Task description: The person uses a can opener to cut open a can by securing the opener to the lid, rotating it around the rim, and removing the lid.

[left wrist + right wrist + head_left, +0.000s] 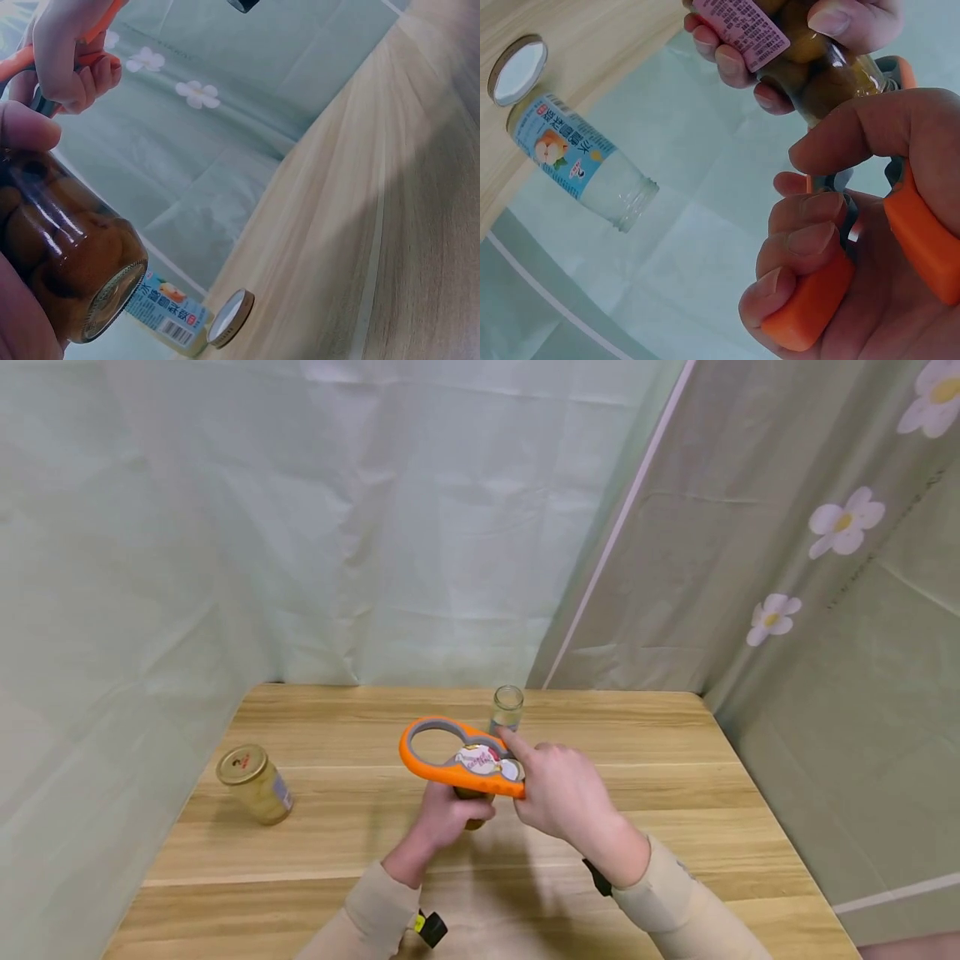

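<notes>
My left hand [447, 817] grips a glass jar [71, 251] of brown round fruit around its side. In the right wrist view the jar carries a pink printed label [742, 30]. My right hand [566, 787] holds an orange and grey jar opener [429, 770] by its handles, fingers curled around the orange grips [810, 304]. The opener lies over the top of the jar. Its middle opening frames the jar's white printed lid [477, 759], and the largest ring extends to the left. Both hands are above the table.
Behind my hands stands an uncapped glass bottle [574, 154] with a blue fruit label. A loose lid [231, 319] lies beside its base. At the table's left sits a closed jar [258, 787] of pale yellow contents. Curtains [420, 527] border the wooden table [337, 852].
</notes>
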Demonstrator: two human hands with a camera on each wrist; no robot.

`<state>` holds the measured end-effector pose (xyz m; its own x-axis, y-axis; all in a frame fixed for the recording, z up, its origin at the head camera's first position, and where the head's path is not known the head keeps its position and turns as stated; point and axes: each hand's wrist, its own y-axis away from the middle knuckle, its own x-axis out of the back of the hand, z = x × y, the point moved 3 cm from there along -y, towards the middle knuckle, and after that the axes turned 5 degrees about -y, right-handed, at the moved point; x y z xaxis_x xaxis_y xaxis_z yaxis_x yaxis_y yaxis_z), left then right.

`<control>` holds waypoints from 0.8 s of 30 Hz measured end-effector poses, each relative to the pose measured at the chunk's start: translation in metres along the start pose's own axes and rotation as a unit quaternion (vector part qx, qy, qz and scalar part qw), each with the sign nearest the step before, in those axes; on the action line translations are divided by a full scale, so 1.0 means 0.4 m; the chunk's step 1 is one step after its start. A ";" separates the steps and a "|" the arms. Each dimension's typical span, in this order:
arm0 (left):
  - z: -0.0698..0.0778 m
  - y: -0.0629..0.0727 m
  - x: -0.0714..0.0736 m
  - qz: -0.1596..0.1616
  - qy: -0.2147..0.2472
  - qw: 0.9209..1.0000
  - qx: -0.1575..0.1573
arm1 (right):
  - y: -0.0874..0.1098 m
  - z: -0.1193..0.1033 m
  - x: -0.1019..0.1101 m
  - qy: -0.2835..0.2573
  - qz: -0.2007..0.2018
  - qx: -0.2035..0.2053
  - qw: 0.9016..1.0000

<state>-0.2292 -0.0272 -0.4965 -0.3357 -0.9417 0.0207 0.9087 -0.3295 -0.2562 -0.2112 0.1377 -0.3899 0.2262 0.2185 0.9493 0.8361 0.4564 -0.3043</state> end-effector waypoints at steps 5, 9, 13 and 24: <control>0.000 0.001 0.001 -0.012 0.009 1.000 0.003 | 0.004 0.000 -0.004 0.005 -0.007 -0.009 1.000; -0.001 0.000 0.003 -0.018 0.023 1.000 0.002 | 0.004 0.001 -0.008 -0.003 -0.013 -0.020 1.000; -0.003 -0.002 0.007 -0.019 0.024 1.000 0.001 | 0.005 0.002 -0.015 -0.009 -0.022 -0.030 0.999; 0.002 -0.002 0.014 -0.015 0.000 1.000 -0.012 | 0.009 0.004 -0.023 -0.016 -0.020 -0.030 0.999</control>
<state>-0.2315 -0.0324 -0.4954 -0.3624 -0.9316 0.0284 0.8919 -0.3554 -0.2795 -0.2111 0.1389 -0.4000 0.1759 0.2297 0.9572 0.8728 0.4133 -0.2596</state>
